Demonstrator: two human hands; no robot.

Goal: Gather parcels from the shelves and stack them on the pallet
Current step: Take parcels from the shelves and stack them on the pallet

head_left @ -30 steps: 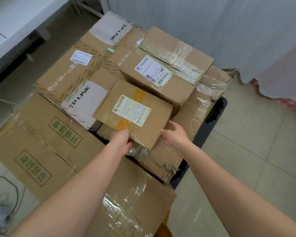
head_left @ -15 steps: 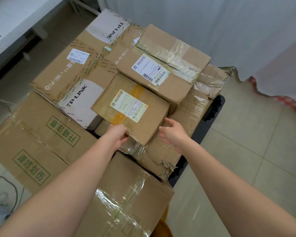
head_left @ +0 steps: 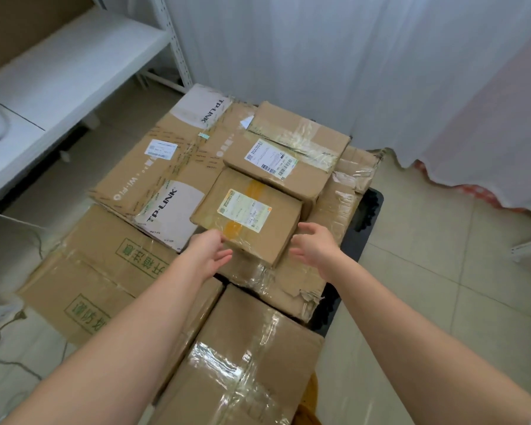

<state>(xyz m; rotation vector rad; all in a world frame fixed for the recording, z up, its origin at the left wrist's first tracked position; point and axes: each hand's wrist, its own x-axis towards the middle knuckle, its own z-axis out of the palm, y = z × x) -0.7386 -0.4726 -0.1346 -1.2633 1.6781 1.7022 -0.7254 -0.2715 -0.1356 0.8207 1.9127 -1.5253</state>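
Nearest the camera, at lower centre of the frame, sits a taped carton [head_left: 242, 360] whose glossy film wrap would likely be slippery under a flat palm. Above it both forearms reach in: the left hand [head_left: 210, 254] and the right hand [head_left: 314, 245] flank the near corner of the small parcel [head_left: 249, 216], fingers relaxed and apart, holding nothing; whether the left fingertips touch the parcel's near edge cannot be told, and the right hand appears just clear of it. The small parcel lies at centre frame, flat on the stack, resting on a crumpled taped box [head_left: 288, 280] and butted against the labelled parcel [head_left: 285, 157] behind it. Judged by its compact size and crisp edges, it is probably light and fairly stiff; the clear tape across its near face may be slick, so bare cardboard on the two opposite side faces is the sounder place to hold. The box beneath looks torn and soft at its near edge and may give under load. To the left lie a large carton with green print [head_left: 105, 271] and, further back, the TP-LINK carton [head_left: 166, 167]. The black pallet [head_left: 371, 210] shows at right centre. At upper left stands the white shelf [head_left: 74, 62]; a white curtain [head_left: 350, 56] closes the far side.
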